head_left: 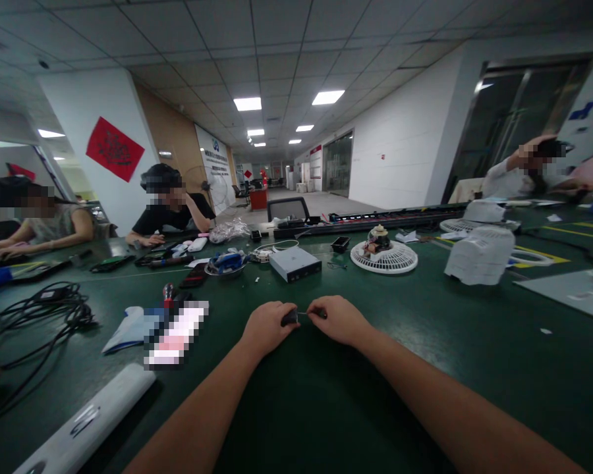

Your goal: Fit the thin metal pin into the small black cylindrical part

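Observation:
My left hand (269,327) is closed on a small dark part (289,318), pinched between thumb and fingers just above the green table. Facing it, my right hand (340,319) pinches what looks like a small screwdriver (302,313). Its thin metal shaft points left and meets the dark part or ends very close to it. Fingers cover most of the handle and much of the small part, so its kind cannot be made out. Beyond both hands lies a grey optical disc drive (295,263).
A white fan grille (384,258) with a motor on it lies beyond my right hand, near a white plastic housing (480,255). Black cables (44,313) and a long white case (89,421) are at left. Across the table sits a person (172,207); others sit farther aside.

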The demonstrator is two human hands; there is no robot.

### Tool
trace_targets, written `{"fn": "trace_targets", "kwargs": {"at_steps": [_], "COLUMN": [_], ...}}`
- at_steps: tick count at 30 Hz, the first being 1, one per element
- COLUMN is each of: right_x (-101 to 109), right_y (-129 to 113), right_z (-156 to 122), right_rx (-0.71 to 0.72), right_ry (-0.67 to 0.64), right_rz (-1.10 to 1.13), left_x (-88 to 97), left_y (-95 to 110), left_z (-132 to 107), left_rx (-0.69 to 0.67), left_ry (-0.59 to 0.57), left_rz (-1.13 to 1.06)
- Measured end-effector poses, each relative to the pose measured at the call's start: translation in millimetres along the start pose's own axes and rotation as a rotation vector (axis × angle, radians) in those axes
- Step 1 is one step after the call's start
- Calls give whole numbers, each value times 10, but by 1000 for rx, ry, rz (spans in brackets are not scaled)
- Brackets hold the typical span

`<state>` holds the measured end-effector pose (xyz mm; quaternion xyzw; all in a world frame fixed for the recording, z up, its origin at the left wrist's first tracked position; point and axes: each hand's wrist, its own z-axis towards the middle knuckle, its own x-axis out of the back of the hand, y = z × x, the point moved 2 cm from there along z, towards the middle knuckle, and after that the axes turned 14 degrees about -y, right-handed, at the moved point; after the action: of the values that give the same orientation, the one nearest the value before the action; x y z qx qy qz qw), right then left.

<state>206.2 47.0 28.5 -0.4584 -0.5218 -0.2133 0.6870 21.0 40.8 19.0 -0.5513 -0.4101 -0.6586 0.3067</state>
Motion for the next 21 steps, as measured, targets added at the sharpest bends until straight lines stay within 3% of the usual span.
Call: {"fn": "trace_targets", "kwargs": {"at_steps": [5,10,17,21], "right_x": [1,-22,-38,-69], "right_y": [-37,-32,1,0], "right_z": [-15,6,15,29], "right_rx": [67,-7,-227,-184], "right_ry": [-17,-18,-1,-64], "right_rz": [33,28,-46,52], "left_x": [4,6,-46,-81], "left_y": [-13,37,20,-88], "left_z": [-3,1,19,45], "left_rx": [-20,-26,106,183], "left_ry": [14,4,48,75], "left_rz": [-5,9,-2,-28]}}
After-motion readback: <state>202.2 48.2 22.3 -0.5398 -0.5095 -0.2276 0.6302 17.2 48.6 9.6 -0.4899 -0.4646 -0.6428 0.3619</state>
